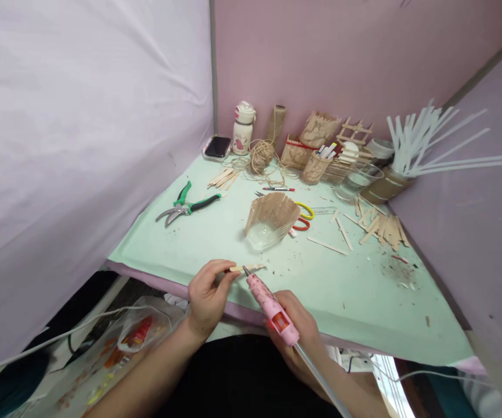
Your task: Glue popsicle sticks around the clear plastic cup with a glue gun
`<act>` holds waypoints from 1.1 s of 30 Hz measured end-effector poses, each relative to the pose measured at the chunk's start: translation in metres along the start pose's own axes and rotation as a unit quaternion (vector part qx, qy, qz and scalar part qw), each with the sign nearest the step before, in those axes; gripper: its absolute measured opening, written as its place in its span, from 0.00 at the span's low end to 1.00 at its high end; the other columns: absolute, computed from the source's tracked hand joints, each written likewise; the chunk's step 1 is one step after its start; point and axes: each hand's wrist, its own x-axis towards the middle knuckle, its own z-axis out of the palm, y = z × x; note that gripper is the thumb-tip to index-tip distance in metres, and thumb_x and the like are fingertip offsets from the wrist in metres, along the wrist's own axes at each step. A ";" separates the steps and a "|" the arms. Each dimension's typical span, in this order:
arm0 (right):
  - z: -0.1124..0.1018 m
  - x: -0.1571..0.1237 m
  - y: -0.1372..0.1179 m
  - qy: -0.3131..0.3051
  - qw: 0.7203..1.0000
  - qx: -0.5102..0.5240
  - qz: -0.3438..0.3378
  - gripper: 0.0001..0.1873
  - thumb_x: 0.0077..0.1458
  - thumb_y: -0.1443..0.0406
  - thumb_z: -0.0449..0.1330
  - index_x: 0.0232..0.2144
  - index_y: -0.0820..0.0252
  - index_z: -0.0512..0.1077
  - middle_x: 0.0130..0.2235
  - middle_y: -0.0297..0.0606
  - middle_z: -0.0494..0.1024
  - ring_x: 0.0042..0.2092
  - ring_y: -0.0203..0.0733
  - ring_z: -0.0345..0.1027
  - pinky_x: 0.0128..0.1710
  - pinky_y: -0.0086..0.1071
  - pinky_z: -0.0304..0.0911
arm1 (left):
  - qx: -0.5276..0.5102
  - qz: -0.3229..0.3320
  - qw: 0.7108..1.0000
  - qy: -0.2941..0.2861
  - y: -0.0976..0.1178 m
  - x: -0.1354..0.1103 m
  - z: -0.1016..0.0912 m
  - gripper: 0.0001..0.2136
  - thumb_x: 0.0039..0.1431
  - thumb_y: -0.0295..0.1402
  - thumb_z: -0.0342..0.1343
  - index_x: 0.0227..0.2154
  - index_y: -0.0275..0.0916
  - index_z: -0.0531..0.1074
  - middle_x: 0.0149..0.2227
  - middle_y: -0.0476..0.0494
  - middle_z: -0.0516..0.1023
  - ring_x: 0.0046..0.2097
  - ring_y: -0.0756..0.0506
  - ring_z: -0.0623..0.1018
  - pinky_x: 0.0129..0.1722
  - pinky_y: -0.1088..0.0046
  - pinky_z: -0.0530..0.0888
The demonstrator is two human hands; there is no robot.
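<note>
My left hand (pixel 210 292) pinches one end of a wooden craft stick (pixel 256 267) at the table's front edge. My right hand (pixel 298 325) is wrapped round a pink hot glue gun (pixel 272 307), a glue stick running out of its back end. The gun's metal nozzle meets the craft stick near my left fingertips; whether it touches the wood I cannot tell. Just beyond my hands stands a clear cup partly walled with craft sticks (pixel 272 215). Scissors with yellow and red handles (pixel 303 223) lie behind and to the right of it.
Green-handled pruning shears (pixel 187 206) lie left. Loose craft sticks (pixel 387 227) are piled right, below a roll holding white glue sticks (pixel 416 145). Along the back stand a phone (pixel 218 147), a bottle (pixel 242 130), a twine ball (pixel 260 157) and a pen holder (pixel 315 168).
</note>
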 end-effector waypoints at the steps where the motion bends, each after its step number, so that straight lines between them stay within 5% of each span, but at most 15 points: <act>1: 0.001 0.000 0.001 0.004 1.000 -0.006 -0.005 0.08 0.64 0.61 0.51 0.42 0.57 0.66 0.34 0.39 0.70 0.34 0.41 0.66 0.32 0.33 0.63 | 0.002 -0.004 1.000 0.002 -0.001 -0.001 0.000 0.04 0.55 0.29 0.62 0.34 0.41 0.79 0.33 0.46 0.81 0.35 0.47 0.80 0.38 0.71 0.76; 9: 0.003 0.001 0.006 -0.005 1.000 -0.022 -0.018 0.18 0.63 0.49 0.52 0.37 0.57 0.67 0.29 0.35 0.69 0.27 0.38 0.64 0.24 0.30 0.59 | -0.001 -0.058 0.998 -0.006 -0.005 -0.007 0.000 0.04 0.54 0.32 0.63 0.33 0.41 0.80 0.32 0.46 0.83 0.33 0.47 0.81 0.36 0.72 0.77; 33: 0.004 0.002 0.006 -0.009 0.999 -0.005 -0.030 0.16 0.63 0.51 0.54 0.36 0.57 0.67 0.29 0.32 0.68 0.25 0.35 0.62 0.25 0.28 0.58 | 0.004 -0.047 0.999 0.011 -0.004 -0.005 0.001 0.02 0.55 0.31 0.63 0.32 0.42 0.79 0.31 0.49 0.83 0.33 0.49 0.81 0.35 0.76 0.77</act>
